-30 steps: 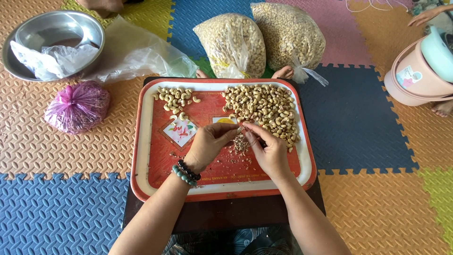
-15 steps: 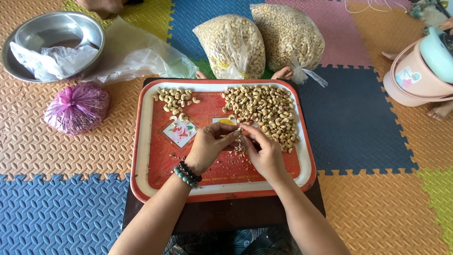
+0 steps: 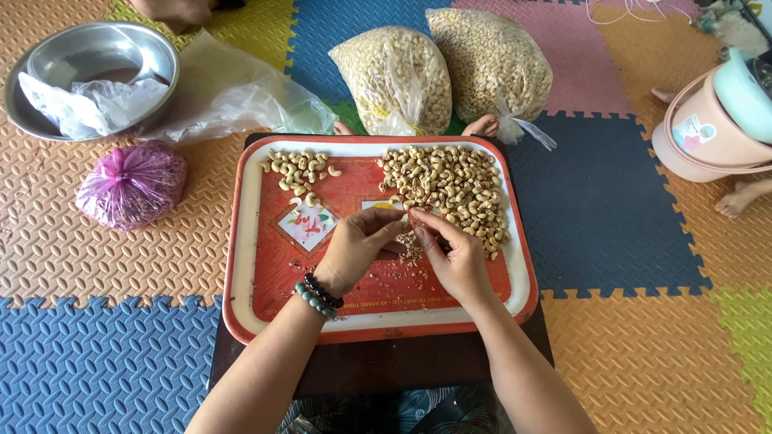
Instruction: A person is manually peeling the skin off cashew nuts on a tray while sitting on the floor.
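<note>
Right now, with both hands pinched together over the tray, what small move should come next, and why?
Probably carry the nut pinched between the left hand and right hand to the small pile at the tray's upper left. Skin flakes lie under the fingers, and the large heap sits apart.

Home floor used as a small nut-sorting spot.

The ground is covered in interlocking foam play mats (image 3: pixel 611 217) in orange, blue, pink, yellow and green, the kind laid in a living room. A red rectangular plastic serving tray with a white rim (image 3: pixel 523 277) rests on a low dark wooden board (image 3: pixel 386 366) set straight on the mats, so the work is done seated on the floor. Beyond the tray's far edge stand two bulging clear plastic bags of pale nuts (image 3: pixel 442 76). Household ware lies around: a round steel basin (image 3: pixel 100 52) past the tray's far left corner and a pink plastic bucket (image 3: pixel 708 133) to the right, with someone's bare foot (image 3: pixel 736 201) beside it.
</note>
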